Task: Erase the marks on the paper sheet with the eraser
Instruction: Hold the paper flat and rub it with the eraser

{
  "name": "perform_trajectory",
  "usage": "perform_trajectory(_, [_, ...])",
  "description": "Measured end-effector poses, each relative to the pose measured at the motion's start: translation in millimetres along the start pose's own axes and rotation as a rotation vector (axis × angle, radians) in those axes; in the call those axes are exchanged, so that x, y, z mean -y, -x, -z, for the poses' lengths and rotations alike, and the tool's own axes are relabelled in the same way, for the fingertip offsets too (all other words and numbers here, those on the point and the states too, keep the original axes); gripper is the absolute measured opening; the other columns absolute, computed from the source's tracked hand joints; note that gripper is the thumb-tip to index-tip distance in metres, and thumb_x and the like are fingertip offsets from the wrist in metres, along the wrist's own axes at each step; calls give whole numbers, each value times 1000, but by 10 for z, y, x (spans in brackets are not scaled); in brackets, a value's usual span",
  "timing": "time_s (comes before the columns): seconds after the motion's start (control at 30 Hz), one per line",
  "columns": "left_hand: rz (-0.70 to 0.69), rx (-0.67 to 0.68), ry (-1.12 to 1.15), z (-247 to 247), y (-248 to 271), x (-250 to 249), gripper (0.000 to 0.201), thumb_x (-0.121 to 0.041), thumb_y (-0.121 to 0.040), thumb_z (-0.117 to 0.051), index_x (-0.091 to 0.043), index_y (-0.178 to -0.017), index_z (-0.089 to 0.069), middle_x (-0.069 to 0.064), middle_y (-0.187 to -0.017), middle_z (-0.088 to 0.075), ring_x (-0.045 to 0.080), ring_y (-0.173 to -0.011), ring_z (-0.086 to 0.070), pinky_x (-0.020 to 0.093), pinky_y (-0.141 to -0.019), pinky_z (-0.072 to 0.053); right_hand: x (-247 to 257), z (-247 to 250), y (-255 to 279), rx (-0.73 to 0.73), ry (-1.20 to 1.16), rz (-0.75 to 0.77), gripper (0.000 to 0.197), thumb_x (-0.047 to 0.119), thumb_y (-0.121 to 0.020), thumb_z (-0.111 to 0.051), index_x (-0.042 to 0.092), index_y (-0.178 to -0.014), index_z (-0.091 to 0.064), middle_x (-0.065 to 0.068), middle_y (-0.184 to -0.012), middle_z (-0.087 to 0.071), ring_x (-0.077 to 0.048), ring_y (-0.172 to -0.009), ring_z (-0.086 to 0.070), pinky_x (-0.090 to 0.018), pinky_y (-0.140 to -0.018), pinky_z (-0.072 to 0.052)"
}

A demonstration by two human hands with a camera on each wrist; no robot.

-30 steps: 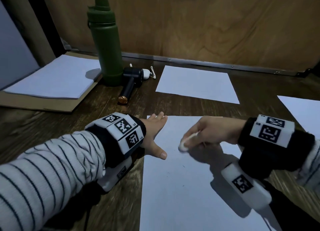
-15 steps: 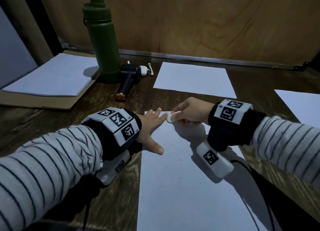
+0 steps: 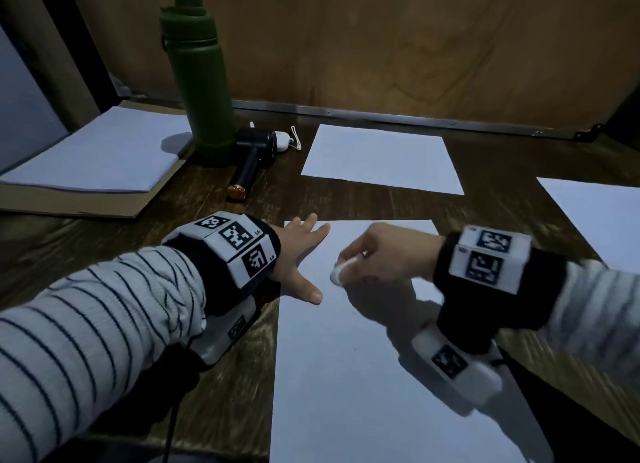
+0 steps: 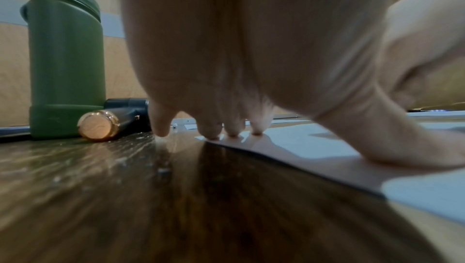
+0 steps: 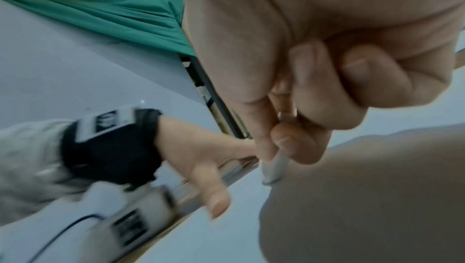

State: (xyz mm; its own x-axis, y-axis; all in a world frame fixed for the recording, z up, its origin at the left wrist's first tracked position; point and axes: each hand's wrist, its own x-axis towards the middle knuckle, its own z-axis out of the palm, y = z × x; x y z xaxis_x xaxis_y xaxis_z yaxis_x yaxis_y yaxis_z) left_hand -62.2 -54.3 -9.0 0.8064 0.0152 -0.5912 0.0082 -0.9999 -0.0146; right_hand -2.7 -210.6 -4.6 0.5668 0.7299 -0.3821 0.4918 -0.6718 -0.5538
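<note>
A white paper sheet lies on the dark wooden table in front of me, with a few tiny dark marks near its middle. My left hand lies flat with spread fingers on the sheet's upper left corner; in the left wrist view its fingertips press the paper. My right hand pinches a small white eraser between thumb and fingers, its tip down on the sheet's upper part. The right wrist view shows the eraser sticking out below the fingers.
A green bottle and a black handheld device stand at the back left. A paper stack on cardboard lies far left. Two more white sheets lie behind and at the right.
My right hand with the eraser went up to the sheet's top left corner beside my left fingers, then came back down and right. The left hand stayed pressing the corner.
</note>
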Motion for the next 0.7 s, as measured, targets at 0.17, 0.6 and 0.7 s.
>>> perform_trajectory(0.17, [1, -1, -4, 4, 6, 14, 113, -61, -77, -60, -23, -147, 21, 1, -156, 26, 23, -146, 15, 51, -115, -4, -9, -30, 180, 143, 33, -8, 14, 44, -76, -68, 34, -84, -73, 0, -83, -71, -7, -68, -55, -20, -69, -45])
perform_trajectory(0.6, [3, -23, 58, 1, 21, 24, 107, -55, -81, -59, -22, -148, 17, 0, -157, 23, 22, -146, 14, 44, -117, -6, -153, -27, 495, 73, 12, -61, 11, 35, -84, -64, 27, -86, -71, 9, -64, -60, -2, -51, -50, -14, -53, -39])
perform_trajectory(0.7, [12, -59, 94, 14, 46, 46, 93, -53, -85, -54, -25, -150, 7, 0, -159, 14, 24, -147, 3, 38, -117, -13, -370, 81, 495, -268, -577, -222, 16, 25, -89, -60, 10, -86, -63, -4, -67, -59, -10, -48, -53, -21, -52, -39])
